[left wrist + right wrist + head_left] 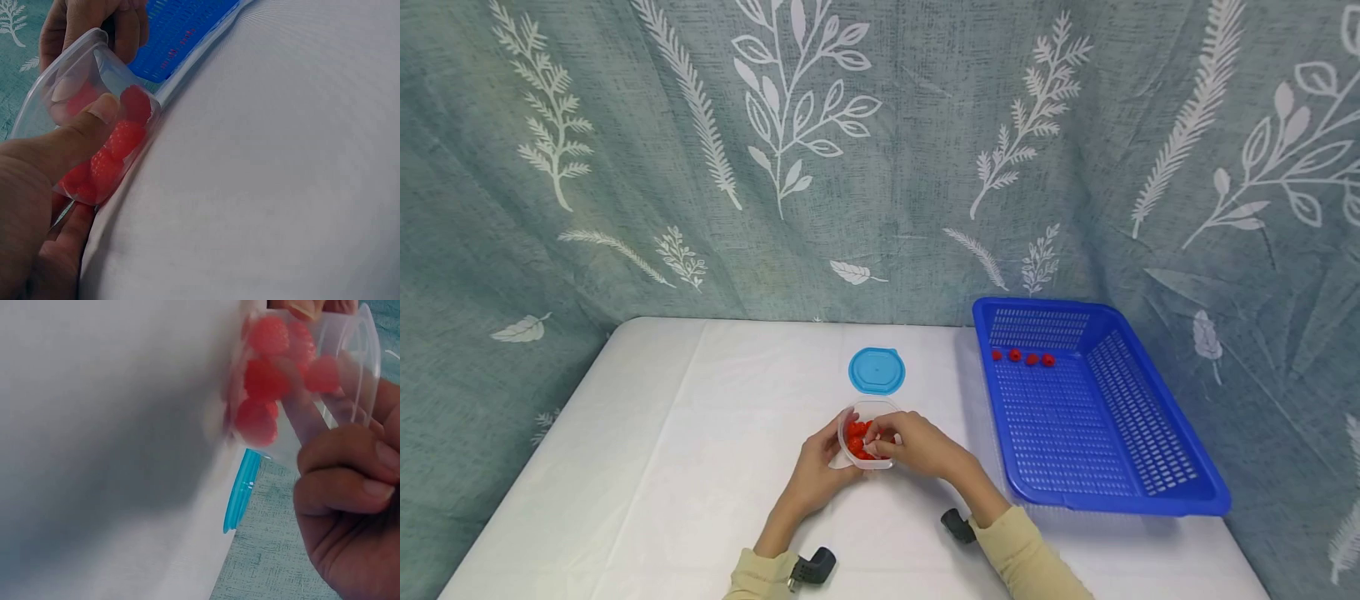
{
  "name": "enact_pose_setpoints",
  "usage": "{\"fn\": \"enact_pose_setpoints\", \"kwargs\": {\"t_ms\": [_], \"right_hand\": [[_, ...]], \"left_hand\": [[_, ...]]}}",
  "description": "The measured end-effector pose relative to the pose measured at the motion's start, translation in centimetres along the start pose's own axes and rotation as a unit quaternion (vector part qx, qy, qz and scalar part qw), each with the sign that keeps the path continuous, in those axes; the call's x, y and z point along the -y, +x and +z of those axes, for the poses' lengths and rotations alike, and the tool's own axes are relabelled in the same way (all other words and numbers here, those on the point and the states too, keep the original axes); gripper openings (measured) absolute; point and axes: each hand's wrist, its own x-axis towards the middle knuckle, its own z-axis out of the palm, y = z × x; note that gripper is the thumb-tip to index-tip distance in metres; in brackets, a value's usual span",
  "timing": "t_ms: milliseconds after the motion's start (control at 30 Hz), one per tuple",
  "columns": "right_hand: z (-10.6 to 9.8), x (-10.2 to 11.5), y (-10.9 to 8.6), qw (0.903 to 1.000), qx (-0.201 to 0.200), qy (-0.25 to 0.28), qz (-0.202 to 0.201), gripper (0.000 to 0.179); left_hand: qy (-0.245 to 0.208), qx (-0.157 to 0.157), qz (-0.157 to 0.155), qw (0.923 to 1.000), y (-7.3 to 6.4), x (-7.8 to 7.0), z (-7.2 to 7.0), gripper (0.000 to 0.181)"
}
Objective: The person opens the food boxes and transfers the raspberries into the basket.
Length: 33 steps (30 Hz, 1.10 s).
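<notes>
A clear plastic container point(872, 408) holding several red raspberries point(127, 139) is gripped by my left hand point(817, 468), with the thumb along its side in the left wrist view. The fingers of my right hand point(922, 445) reach in through its mouth. Through the clear wall in the right wrist view, one raspberry point(322, 375) sits between those fingertips, above the other raspberries point(265, 380). A round blue lid point(877, 371) lies on the white table just beyond the container.
To the right stands a large blue plastic basket point(1112, 503) with perforated walls. Several raspberries point(1032, 359) lie in a row near its far left corner. A white cloth covers the table point(700, 467), and a green leaf-patterned curtain point(910, 167) hangs behind.
</notes>
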Motion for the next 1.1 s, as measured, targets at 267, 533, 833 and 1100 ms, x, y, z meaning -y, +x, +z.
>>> {"fn": "enact_pose_setpoints", "kwargs": {"t_ms": [267,533,833,1100], "right_hand": [[0.8,0.0,-0.6,0.9984,-0.05,-0.013,0.023,0.008],[1.0,0.3,-1.3,0.996,-0.079,0.02,0.036,0.015],[1.1,0.3,-2.0,0.992,-0.1,0.064,0.043,0.017],[1.3,0.9,-2.7,0.9859,-0.119,0.108,0.046,0.017]], "left_hand": [[-0.009,0.0,-0.001,1.0,0.0,0.1,0.0,0.09],[-0.007,0.002,-0.006,1.0,0.1,-0.1,0.0,0.09],[0.0,-0.005,-0.01,0.9999,0.0,0.0,0.0,0.088],[0.005,-0.008,-0.007,0.9999,0.0,-0.3,0.1,0.088]]}}
